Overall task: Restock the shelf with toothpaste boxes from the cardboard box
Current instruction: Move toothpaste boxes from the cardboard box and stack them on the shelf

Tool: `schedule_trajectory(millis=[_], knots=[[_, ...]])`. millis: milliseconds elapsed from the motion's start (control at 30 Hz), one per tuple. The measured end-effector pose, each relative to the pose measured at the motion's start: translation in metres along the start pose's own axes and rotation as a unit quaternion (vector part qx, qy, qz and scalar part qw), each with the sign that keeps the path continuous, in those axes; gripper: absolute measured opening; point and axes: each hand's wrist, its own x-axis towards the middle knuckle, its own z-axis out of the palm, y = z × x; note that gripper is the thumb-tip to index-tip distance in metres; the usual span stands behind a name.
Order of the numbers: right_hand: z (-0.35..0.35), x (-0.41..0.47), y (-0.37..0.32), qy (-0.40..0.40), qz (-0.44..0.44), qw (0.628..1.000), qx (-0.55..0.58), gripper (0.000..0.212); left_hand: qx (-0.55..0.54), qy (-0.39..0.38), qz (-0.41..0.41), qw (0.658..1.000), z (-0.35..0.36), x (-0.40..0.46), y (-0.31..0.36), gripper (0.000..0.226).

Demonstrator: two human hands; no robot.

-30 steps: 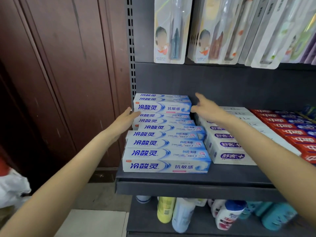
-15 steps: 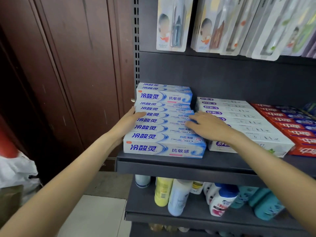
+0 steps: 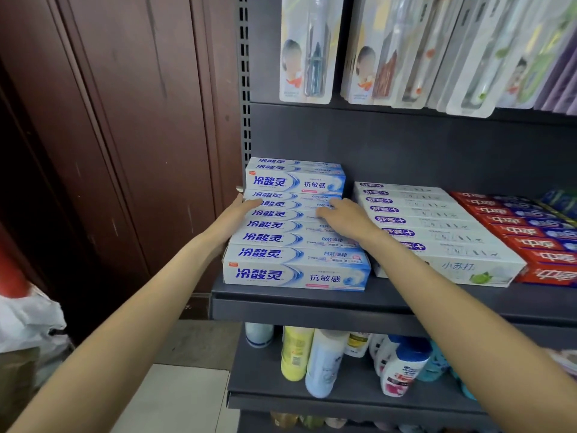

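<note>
1. The blue toothpaste boxes lie crosswise on the shelf.
2. The left hand presses their left ends, fingers straight.
3. The right hand rests flat on top, gripping nothing.

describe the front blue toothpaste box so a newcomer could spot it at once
On the dark grey shelf below the hanging toothbrushes, take the leftmost row. The blue-and-white toothpaste box sits nearest the shelf's front edge; its white and red neighbours lie to its right.
</note>
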Motion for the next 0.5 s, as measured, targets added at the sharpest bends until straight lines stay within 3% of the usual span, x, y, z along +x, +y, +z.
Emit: schedule_trajectory(millis=[233, 267, 367, 500], knots=[[0.003, 0.005, 0.003, 0.015, 0.0, 1.0, 0.022, 0.022, -0.01, 0.002, 0.002, 1.0, -0.005, 0.007, -0.006, 0.055], [0.002, 0.004, 0.003, 0.005, -0.005, 1.0, 0.013, 0.025, -0.003, 0.004, 0.006, 1.0, -0.004, 0.005, -0.006, 0.053], [-0.001, 0.0, 0.002, -0.012, -0.007, 1.0, 0.01, 0.062, 0.01, -0.013, 0.0, 1.0, -0.003, -0.001, -0.004, 0.05], [-0.011, -0.031, -0.001, 0.001, -0.109, 0.994, 0.0, 0.065, 0.141, 0.064, 0.062, 0.986, -0.017, -0.014, -0.006, 0.066]])
